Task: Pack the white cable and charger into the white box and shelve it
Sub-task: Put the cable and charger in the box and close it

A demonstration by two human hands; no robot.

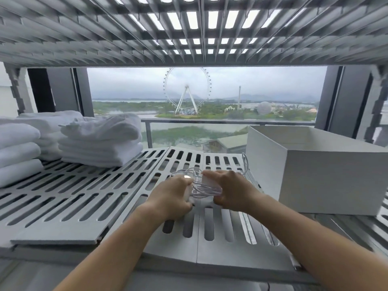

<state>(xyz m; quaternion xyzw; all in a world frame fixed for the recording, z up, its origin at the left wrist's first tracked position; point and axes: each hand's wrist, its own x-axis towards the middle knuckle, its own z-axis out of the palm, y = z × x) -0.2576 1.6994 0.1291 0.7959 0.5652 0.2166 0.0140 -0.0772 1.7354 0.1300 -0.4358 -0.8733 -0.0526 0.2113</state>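
Both our hands, left hand (174, 191) and right hand (228, 191), clasp the loose cable (201, 191) and charger (206, 181), left of the white box (315, 164). Floppy loops likely slip; we'd grip the stiff charger.

No text, label, brand, number or sign can be read anywhere.
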